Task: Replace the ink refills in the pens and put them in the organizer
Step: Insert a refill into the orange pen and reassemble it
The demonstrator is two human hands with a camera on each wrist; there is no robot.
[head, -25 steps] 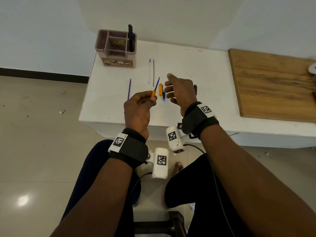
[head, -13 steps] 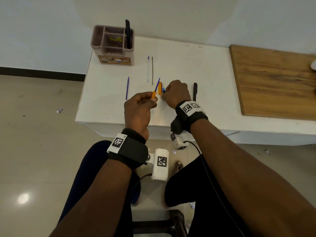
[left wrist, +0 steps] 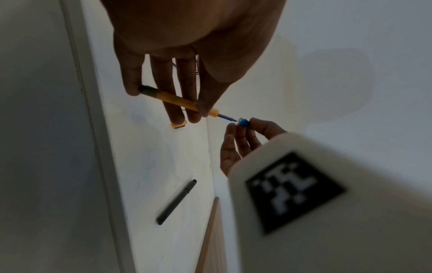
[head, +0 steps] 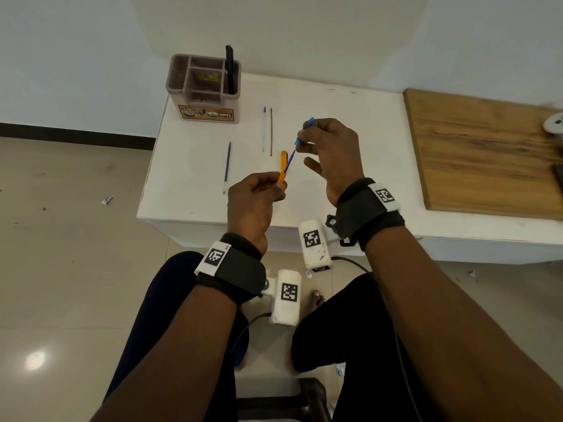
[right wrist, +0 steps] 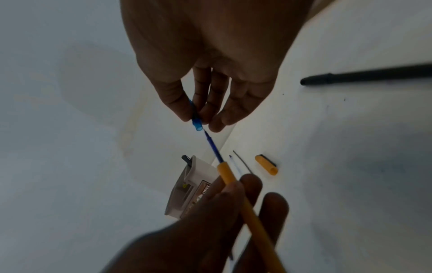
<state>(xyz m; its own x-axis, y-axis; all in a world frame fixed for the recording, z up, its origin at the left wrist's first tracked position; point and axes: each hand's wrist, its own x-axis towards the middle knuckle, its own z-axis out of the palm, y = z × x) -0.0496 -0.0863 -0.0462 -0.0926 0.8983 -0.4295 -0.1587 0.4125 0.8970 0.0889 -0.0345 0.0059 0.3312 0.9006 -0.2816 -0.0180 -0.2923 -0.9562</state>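
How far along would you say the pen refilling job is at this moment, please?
Done: one black pen stands in the brown compartmented organizer.

In hand: the left hand grips the orange pen barrel with a blue refill protruding; the right hand pinches the blue tip piece at its point.

Left: the orange cap and another black pen lie on the white table.

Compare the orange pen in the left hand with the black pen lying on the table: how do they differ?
The orange pen is held off the table by the left hand; the black pen lies loose on it. The orange pen is open, with a blue refill sticking out of its front end; the black pen shows none. Orange barrel against black. Both are slim stick pens, and neither is in the organizer yet.
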